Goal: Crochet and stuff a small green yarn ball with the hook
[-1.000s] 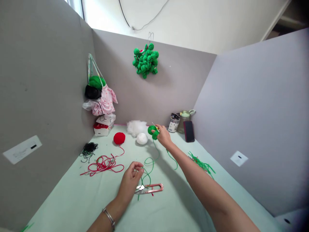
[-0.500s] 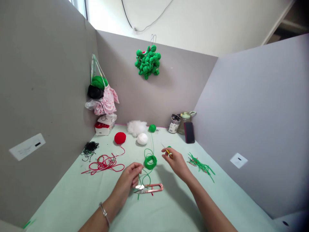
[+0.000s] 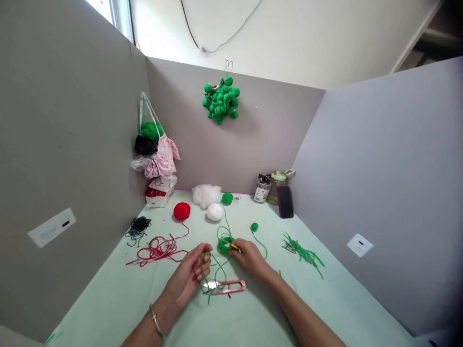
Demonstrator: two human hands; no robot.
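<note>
My left hand (image 3: 191,270), with a bracelet on the wrist, is closed in a pinch on green yarn (image 3: 201,270), which loops down from the fingers. My right hand (image 3: 249,258) grips a yellow-handled crochet hook (image 3: 236,247); its thin tip is hard to make out. The fingers of that hand reach the edge of a green yarn coil (image 3: 222,246) on the table. Below and between the hands lie pink-handled thread snips (image 3: 235,286), with yarn loops crossing their blades. Behind my right hand rests a small green ball (image 3: 254,226) with a trailing strand.
Red yarn (image 3: 159,249), a red ball (image 3: 182,211) and black yarn (image 3: 139,224) lie left. White stuffing (image 3: 207,194), a white ball (image 3: 215,212) and a green ball (image 3: 227,198) sit behind. Green scraps (image 3: 304,253) and a phone (image 3: 285,202) are right. Grey panels (image 3: 267,125) enclose the table.
My right hand has moved left and down with the crochet hook to the green coil, uncovering the small green ball. My left hand stays nearly in place, its yarn now in a wider loop.
</note>
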